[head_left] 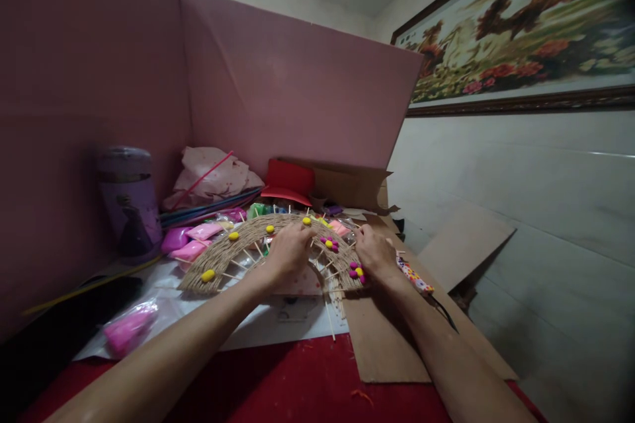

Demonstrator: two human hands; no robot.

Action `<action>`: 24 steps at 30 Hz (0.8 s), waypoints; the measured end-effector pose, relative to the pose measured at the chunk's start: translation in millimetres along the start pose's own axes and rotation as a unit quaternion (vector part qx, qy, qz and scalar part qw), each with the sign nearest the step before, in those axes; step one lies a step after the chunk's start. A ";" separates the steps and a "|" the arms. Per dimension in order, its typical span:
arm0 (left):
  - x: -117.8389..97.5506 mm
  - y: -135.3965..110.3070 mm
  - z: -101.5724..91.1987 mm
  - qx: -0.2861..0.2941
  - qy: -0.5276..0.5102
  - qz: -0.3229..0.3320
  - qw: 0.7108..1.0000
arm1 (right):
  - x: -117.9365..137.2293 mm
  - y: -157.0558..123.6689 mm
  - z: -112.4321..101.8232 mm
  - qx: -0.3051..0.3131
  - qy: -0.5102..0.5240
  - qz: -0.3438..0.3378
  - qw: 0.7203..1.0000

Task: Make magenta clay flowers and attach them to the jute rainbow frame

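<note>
A curved arch of brown twine (258, 230) woven round thin wooden sticks stands tilted on the table. Yellow clay dots (208, 275) are spaced along it, and on its right part two clay flowers (356, 271) have purple petals round yellow middles. Across the arch's middle reaches my left hand (290, 250), fingers curled closed against it, just below a yellow dot (306, 221). My right hand (376, 250) is beside the arch's right outer edge, fingers pinched together. What lies between the fingertips of either hand is hidden.
Bags of pink clay (204, 231) lie behind the arch at left, another pink bag (129, 330) nearer. A purple bottle (129, 205) stands at left. Cardboard (387, 340) lies at right, with a flower-patterned tool handle (414, 275). A red cap (288, 180) sits at the back.
</note>
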State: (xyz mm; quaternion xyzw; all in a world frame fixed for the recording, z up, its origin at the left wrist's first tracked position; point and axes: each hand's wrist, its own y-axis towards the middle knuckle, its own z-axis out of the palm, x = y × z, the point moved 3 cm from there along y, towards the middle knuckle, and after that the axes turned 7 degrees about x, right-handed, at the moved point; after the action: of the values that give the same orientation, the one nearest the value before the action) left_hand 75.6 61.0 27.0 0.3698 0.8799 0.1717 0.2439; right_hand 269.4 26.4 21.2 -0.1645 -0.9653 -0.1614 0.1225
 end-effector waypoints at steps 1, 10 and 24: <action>-0.8 4.3 3.7 0.012 0.036 0.003 0.999 | -1.1 1.3 2.3 0.004 0.006 -0.004 1.000; 0.1 6.3 20.7 0.058 0.067 -0.003 0.996 | -1.3 4.0 14.9 0.012 0.079 -0.017 0.997; -1.2 13.6 16.5 0.069 -0.030 -0.042 0.996 | -0.9 3.6 19.0 -0.014 0.116 -0.043 0.992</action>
State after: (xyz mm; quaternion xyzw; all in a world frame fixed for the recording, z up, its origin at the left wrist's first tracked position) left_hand 93.2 71.2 20.4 0.3537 0.8965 0.0894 0.2515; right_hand 268.0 36.0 4.5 -0.1043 -0.9485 -0.1978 0.2242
